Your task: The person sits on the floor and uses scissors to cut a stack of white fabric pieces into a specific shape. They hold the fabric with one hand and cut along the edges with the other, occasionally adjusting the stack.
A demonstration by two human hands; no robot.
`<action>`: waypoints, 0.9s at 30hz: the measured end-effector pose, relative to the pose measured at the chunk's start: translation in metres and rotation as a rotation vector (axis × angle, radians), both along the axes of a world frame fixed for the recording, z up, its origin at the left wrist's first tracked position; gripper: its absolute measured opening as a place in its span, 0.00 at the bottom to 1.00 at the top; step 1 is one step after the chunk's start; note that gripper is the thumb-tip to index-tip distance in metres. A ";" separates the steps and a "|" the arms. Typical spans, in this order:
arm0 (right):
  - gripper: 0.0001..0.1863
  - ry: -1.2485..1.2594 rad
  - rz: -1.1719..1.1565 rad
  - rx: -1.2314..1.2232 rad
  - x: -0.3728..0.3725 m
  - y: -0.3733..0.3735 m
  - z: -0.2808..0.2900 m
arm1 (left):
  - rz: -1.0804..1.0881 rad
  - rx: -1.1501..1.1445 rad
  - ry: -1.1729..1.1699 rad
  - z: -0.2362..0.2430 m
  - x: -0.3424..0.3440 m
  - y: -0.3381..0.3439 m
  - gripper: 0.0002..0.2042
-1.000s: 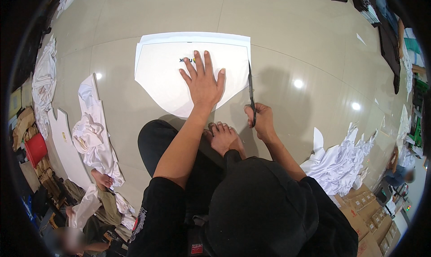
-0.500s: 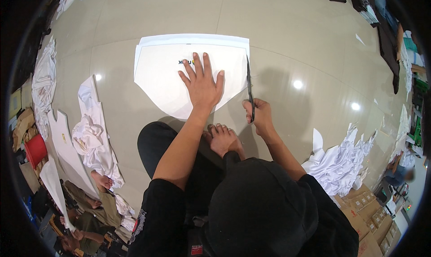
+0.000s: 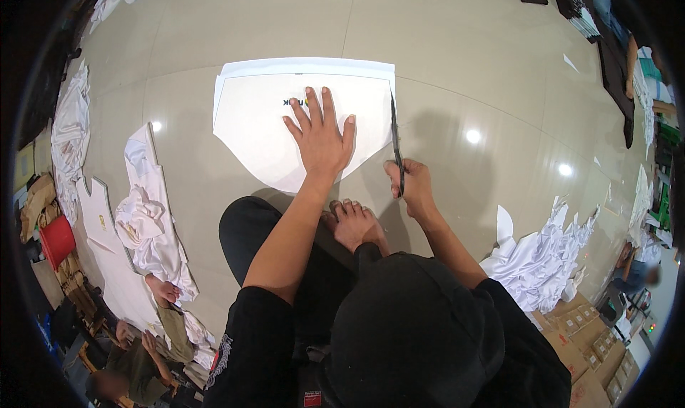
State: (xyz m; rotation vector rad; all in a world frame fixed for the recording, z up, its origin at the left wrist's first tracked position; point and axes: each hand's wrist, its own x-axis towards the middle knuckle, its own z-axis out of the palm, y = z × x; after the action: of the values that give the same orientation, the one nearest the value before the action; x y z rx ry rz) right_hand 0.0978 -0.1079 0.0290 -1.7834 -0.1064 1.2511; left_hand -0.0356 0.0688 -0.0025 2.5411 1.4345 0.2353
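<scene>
A white, sleeve-shaped pattern piece (image 3: 250, 108) lies on the floor in front of me, over white fabric (image 3: 285, 65) that shows along its far edge. My left hand (image 3: 320, 138) presses flat on it with fingers spread, partly covering a printed mark. In my right hand (image 3: 410, 185) are dark scissors (image 3: 397, 137), my fingers wrapped round the handles. Their blades point away from me along the right edge of the fabric and look nearly closed together.
Cut white cloth (image 3: 546, 255) is heaped at the right, beside cardboard boxes (image 3: 574, 340). More white fabric (image 3: 150, 215) lies at the left, where a person (image 3: 135, 361) sits near a red container (image 3: 57, 238). Dark cloth (image 3: 614, 80) lies at the far right.
The scissors and both hands stay almost in the same place. At the left, the person has shifted, and the white piece held up there is now down.
</scene>
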 end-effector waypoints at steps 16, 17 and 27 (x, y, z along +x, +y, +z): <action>0.15 0.031 -0.032 0.028 0.006 0.019 0.006 | 0.001 0.025 -0.036 0.001 0.000 0.000 0.40; 0.15 0.030 -0.032 0.024 0.005 0.019 0.008 | 0.001 0.021 -0.031 0.001 0.000 0.000 0.40; 0.18 -0.008 -0.001 0.051 0.012 0.021 -0.006 | -0.001 0.007 -0.019 0.002 0.000 0.001 0.40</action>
State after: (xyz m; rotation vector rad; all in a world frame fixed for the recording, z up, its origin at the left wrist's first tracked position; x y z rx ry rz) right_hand 0.1094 -0.0871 0.0231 -1.7446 -0.1415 1.2299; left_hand -0.0359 0.0693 -0.0008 2.5384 1.4281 0.2643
